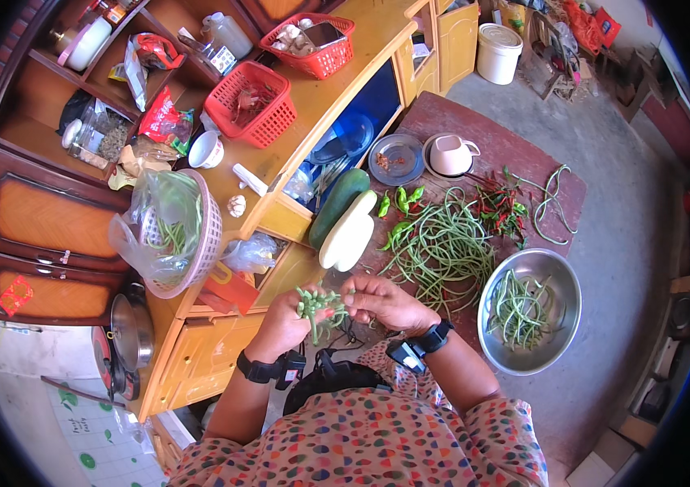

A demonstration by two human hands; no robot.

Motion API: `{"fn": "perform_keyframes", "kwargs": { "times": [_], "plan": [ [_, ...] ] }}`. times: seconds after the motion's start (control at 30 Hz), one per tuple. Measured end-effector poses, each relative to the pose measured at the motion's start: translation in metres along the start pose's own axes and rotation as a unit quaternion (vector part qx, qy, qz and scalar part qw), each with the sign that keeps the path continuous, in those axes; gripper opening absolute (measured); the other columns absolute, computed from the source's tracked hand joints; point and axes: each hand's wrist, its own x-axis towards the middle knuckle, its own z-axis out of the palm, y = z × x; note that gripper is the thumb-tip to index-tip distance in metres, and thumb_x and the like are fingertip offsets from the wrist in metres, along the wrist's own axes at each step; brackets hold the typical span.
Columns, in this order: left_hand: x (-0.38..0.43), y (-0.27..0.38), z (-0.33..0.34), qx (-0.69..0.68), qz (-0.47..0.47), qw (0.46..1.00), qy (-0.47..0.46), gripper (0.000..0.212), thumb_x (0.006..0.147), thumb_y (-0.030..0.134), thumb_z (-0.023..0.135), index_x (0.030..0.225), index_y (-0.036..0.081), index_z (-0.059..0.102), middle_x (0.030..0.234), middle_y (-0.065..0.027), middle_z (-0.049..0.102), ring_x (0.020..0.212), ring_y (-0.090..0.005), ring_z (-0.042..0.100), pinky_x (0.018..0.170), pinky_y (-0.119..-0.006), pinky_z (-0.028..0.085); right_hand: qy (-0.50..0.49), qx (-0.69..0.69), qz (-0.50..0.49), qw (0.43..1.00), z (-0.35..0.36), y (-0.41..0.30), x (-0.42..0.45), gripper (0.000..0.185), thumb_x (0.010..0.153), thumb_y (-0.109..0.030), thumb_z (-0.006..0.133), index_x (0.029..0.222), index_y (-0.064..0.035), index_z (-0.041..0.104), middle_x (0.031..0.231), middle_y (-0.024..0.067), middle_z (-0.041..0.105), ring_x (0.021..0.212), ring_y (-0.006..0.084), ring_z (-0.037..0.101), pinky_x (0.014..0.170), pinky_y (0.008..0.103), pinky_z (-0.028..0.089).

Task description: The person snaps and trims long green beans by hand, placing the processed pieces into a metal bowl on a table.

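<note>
My left hand (287, 322) is closed around a bundle of green long beans (317, 307), whose ends stick out past the fingers. Close beside it on the right, my right hand (381, 304) has its thumb and fingertips pinched together at the bundle; whether a bean is between them is hard to tell. Beyond the hands, a tangled heap of long beans (442, 243) lies on the dark red low table (503, 143). A steel basin (575, 304) holding loose beans stands at the table's near right corner. Both wrists wear black straps with small devices.
Pale gourds (348, 237) and a dark green gourd (339, 204) lie beside the yellow cabinet (287, 225). Green peppers (402, 201), red chillies (503, 207), a metal plate (398, 159) and a pink cup (449, 155) are on the table. A pink plastic basket (211, 237) stands on the counter.
</note>
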Motion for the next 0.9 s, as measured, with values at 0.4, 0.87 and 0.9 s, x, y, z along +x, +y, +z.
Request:
{"fn": "perform_keyframes", "kwargs": {
  "times": [0.4,0.87,0.9],
  "plan": [
    [0.0,0.01,0.004,-0.012,0.016,1.0,-0.01,0.018,0.078,-0.004,0.066,0.093,0.001,0.058,0.085,-0.0024,0.063,0.078,-0.0102,0.059,0.071,-0.024,0.048,-0.07,0.164,0.095,0.979,0.005,0.001,-0.009,0.016,0.092,-0.02,0.056,0.091,-0.0048,0.052,0.07,-0.0031,0.047,0.058,0.0059,0.036,0.052,0.0194,0.027],
    [0.005,0.04,-0.002,0.008,0.034,0.996,-0.083,0.022,0.076,-0.002,0.07,0.095,0.0,0.058,0.089,-0.0049,0.064,0.079,-0.0117,0.06,0.071,-0.025,0.048,0.04,0.103,-0.023,0.994,0.001,-0.001,-0.016,0.017,0.094,-0.021,0.054,0.097,-0.0041,0.056,0.078,-0.0037,0.049,0.063,0.0053,0.04,0.058,0.0205,0.033],
    [0.005,0.04,-0.002,0.024,0.018,0.994,-0.102,0.021,0.077,-0.002,0.07,0.095,0.001,0.058,0.089,-0.0047,0.064,0.079,-0.012,0.061,0.071,-0.025,0.048,0.041,0.103,-0.024,0.994,-0.001,0.001,-0.014,0.017,0.094,-0.021,0.054,0.097,-0.0041,0.056,0.078,-0.0037,0.049,0.063,0.0053,0.04,0.058,0.0205,0.033]
  ]
}}
